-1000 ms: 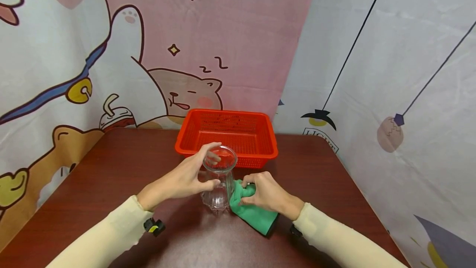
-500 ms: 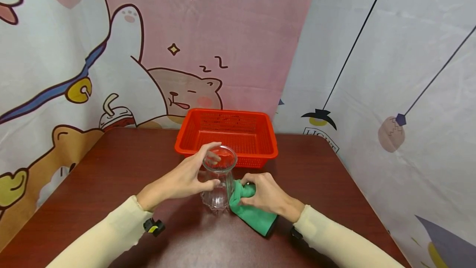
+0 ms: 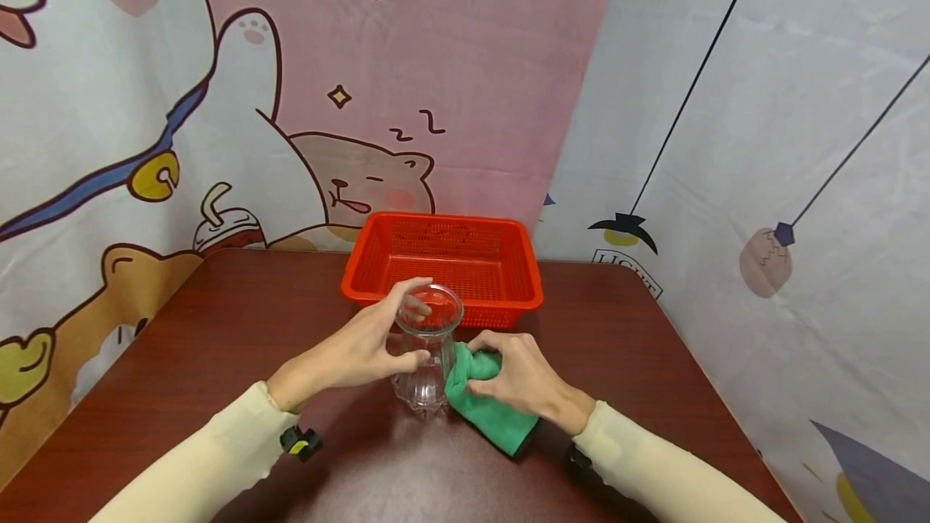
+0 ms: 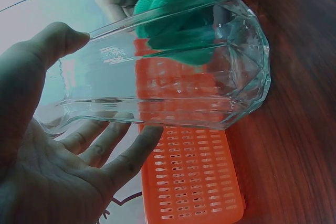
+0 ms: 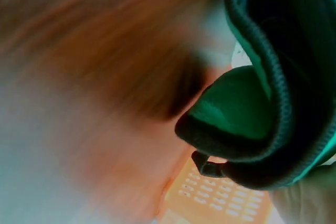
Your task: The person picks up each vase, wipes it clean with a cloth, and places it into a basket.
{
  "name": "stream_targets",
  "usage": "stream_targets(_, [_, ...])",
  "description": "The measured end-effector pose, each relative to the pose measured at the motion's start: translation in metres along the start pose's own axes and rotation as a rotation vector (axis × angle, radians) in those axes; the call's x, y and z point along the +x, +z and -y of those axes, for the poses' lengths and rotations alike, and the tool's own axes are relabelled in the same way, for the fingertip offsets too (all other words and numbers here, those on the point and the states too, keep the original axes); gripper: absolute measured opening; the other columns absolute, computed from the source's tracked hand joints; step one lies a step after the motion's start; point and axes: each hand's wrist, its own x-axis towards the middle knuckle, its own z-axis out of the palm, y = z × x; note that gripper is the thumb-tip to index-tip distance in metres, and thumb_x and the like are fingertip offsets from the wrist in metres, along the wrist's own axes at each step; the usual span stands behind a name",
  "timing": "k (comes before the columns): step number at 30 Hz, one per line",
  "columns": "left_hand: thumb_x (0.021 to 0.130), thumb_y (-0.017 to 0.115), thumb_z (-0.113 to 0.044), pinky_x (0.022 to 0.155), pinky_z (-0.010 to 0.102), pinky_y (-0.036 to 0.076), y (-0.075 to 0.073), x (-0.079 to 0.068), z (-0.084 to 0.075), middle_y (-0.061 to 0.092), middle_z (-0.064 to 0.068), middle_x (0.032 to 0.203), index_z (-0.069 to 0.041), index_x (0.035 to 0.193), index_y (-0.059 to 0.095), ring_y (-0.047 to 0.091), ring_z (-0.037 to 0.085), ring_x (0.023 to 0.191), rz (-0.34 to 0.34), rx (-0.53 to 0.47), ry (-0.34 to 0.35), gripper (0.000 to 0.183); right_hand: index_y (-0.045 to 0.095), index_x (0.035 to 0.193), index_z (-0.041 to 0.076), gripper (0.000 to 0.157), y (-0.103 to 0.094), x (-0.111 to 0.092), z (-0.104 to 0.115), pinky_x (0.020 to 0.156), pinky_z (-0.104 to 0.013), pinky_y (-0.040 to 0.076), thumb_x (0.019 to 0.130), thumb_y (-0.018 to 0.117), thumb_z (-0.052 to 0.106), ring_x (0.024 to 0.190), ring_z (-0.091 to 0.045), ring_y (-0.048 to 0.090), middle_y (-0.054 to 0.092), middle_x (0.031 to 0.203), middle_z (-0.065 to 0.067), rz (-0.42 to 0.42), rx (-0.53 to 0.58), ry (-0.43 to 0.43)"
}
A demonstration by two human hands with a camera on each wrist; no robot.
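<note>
A clear glass vase (image 3: 424,382) with a flared rim and faceted base stands upright on the table. My left hand (image 3: 356,349) holds it from the left, thumb on the near side and fingers behind, as the left wrist view also shows around the glass (image 4: 173,72). My right hand (image 3: 525,378) pinches a bunched green cloth (image 3: 501,422) with a dark edge against the vase's right side. In the right wrist view the folded cloth (image 5: 236,106) fills much of the picture and hides most of that hand.
Behind the vase, a red perforated plastic basket (image 3: 519,297) sits toward the back of the dark reddish-brown table (image 3: 276,297). A printed cartoon curtain (image 3: 472,63) hangs beyond the table's back and right edges.
My right hand and the green cloth have shifted slightly up and to the left along the vase's side. The left hand and vase stay in place.
</note>
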Motion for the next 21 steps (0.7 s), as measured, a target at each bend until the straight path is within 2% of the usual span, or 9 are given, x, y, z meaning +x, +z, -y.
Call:
stream_targets(8, [0.088,0.084,-0.029,0.095,0.041,0.056,0.0,0.001,0.001,0.063,0.005,0.133,-0.035,0.16,0.019,0.062,0.013,0.116,0.01,-0.008,0.004,0.098,0.073,0.113,0.027,0.041,-0.005,0.004,0.008,0.077,-0.024,0.056,0.078,0.092,0.032,0.088,0.001,0.065,0.07,0.105,0.022,-0.054,0.039,0.024])
stream_targets(13, [0.088,0.085,-0.028,0.094,0.041,0.056,0.0,0.001,0.002,0.062,0.006,0.134,-0.035,0.16,0.018,0.061,0.011,0.115,0.01,-0.011,0.005,0.098,0.073,0.115,0.027,0.041,-0.01,0.008,0.013,0.075,-0.026,0.057,0.08,0.092,0.033,0.088,-0.002,0.066,0.071,0.107,0.018,-0.096,0.092,0.02])
stream_targets(21, [0.087,0.085,-0.024,0.095,0.039,0.056,0.0,0.001,0.002,0.062,0.004,0.134,-0.034,0.16,0.019,0.061,0.01,0.115,0.011,-0.017,0.012,0.099,0.072,0.119,0.028,0.045,-0.016,0.016,0.023,0.074,-0.028,0.058,0.08,0.089,0.044,0.088,-0.006,0.069,0.073,0.111,0.015,-0.162,0.201,0.056])
